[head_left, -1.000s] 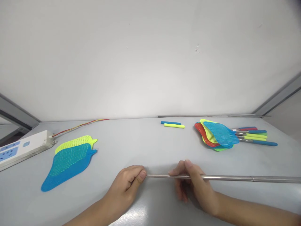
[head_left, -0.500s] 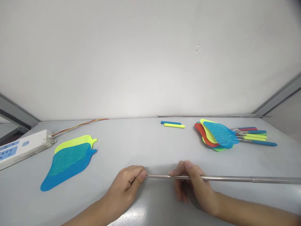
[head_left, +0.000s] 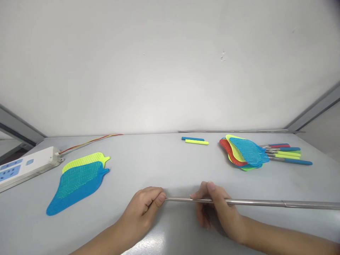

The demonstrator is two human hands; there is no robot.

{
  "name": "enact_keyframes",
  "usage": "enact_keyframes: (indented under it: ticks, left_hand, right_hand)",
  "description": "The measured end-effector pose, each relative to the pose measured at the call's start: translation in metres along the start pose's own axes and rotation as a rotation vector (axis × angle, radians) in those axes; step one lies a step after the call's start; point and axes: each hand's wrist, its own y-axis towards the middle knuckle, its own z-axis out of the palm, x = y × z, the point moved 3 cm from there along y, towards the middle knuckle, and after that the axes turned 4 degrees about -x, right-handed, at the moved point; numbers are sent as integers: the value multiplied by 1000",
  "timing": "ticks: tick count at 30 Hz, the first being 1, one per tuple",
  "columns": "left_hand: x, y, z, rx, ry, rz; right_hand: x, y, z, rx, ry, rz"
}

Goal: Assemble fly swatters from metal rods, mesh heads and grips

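Note:
My left hand [head_left: 145, 209] is closed in a pinch round the thin left end of a telescopic metal rod [head_left: 255, 202]. The rod lies nearly level above the table and thickens in steps to the right, running out of view at the right edge. My right hand [head_left: 219, 209] grips its thinner part between thumb and fingers, a short way right of the left hand. Two fly swatter heads, one blue [head_left: 77, 184] and one yellow [head_left: 85, 161], overlap on the table at left, without rods. The rod's tip is hidden in my left fingers.
A white power strip [head_left: 39, 159] with a red and yellow cable [head_left: 90, 141] lies at left. Blue [head_left: 192, 138] and yellow [head_left: 196, 142] handle sleeves lie at the back. Several fly swatters [head_left: 247, 152] are stacked at right. Another thin metal rod [head_left: 239, 131] runs along the wall.
Almost nothing differs. The right end of the metal rod has dipped very slightly; both hands keep their places and their hold.

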Motion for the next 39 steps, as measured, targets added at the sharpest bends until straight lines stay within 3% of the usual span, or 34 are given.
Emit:
enact_keyframes:
  ticks: [6,33,39]
  left_hand:
    - [0,0,1,18,7,-2]
    - [1,-2,4,36,40,46]
    - [0,-2,5,44,58,55]
  right_hand:
    - [4,0,3,43,-20,4]
    - [9,0,1,-5,-269,-10]
    - [2,0,0,-15,-168,-3]
